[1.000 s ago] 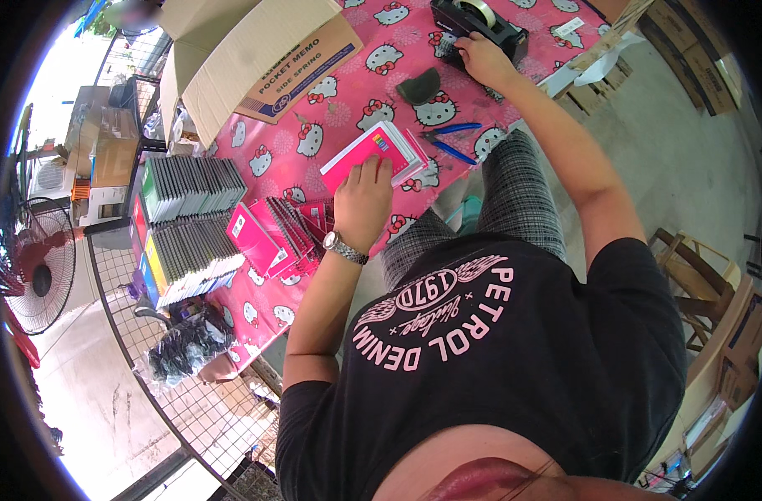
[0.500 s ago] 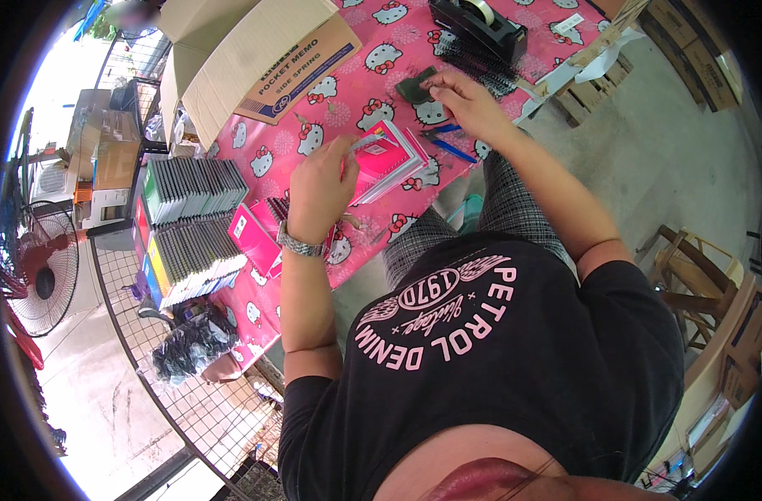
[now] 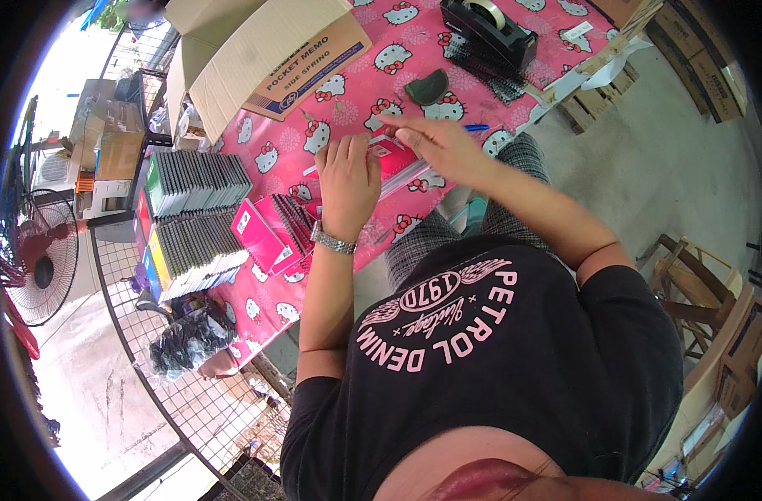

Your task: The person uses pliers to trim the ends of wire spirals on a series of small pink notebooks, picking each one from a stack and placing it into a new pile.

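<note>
A pink-covered notebook [image 3: 391,157] with white pages lies on the table in front of me, partly hidden by both hands. My left hand [image 3: 348,184], with a metal watch at the wrist, has its fingers curled closed over the notebook's left edge. Above its cover is my right hand [image 3: 435,149], index finger stretched out and thumb apart, with nothing visible between them. Beyond the right hand rests a dark green half-round piece [image 3: 427,87]. A blue handle of the pliers [image 3: 478,128] shows beside that hand; the rest is covered.
Pink spiral notebooks [image 3: 268,232] lie left of my left wrist. Farther left stand packed rows of spiral notebooks [image 3: 199,188]. An open cardboard box [image 3: 302,79] is at the back, and a black tape dispenser [image 3: 499,37] with black coils [image 3: 481,73] at the back right.
My right hand has left the green piece and come left and nearer, over the notebook. My left hand has shifted slightly right and nearer, uncovering more of the pink spiral notebooks.
</note>
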A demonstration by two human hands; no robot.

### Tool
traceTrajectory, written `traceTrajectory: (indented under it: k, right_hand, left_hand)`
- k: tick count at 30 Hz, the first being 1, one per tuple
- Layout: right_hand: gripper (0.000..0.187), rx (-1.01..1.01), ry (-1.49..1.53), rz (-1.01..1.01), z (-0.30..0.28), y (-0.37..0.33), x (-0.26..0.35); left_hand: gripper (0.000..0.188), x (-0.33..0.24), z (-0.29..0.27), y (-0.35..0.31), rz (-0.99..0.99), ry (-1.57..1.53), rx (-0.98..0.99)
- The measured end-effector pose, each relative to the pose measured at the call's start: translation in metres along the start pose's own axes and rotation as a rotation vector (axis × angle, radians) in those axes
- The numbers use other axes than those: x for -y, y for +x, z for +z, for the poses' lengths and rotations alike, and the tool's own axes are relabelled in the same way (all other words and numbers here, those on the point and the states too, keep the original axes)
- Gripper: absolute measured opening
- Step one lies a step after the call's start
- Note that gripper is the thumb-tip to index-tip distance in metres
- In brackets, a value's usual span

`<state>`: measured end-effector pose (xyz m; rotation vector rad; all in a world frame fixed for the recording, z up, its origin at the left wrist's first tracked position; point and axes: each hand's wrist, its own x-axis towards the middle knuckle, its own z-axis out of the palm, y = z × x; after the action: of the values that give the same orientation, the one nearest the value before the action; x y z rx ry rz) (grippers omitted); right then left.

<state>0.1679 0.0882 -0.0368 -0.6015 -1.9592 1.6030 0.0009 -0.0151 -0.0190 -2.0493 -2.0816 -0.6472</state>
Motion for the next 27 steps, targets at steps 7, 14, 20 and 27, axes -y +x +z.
traceTrajectory:
  k: [7,14,20,27]
  right_hand:
    - [0.029,0.02,-0.305,-0.376,-0.028,0.014,-0.011]
    - [0.03,-0.086,-0.356,-0.427,-0.018,0.006,-0.004]
    - [0.031,-0.085,-0.311,-0.43,-0.018,0.009,-0.007]
    - [0.029,0.079,-0.357,-0.309,-0.027,0.004,0.003]
  left_hand:
    - [0.019,-0.007,-0.008,0.001,0.073,-0.059,0.059]
    - [0.016,-0.008,-0.005,0.0,0.063,-0.055,0.015]
    - [0.015,-0.009,-0.003,0.002,0.059,-0.057,0.008]
    - [0.023,-0.019,-0.003,-0.001,0.046,-0.025,-0.017]
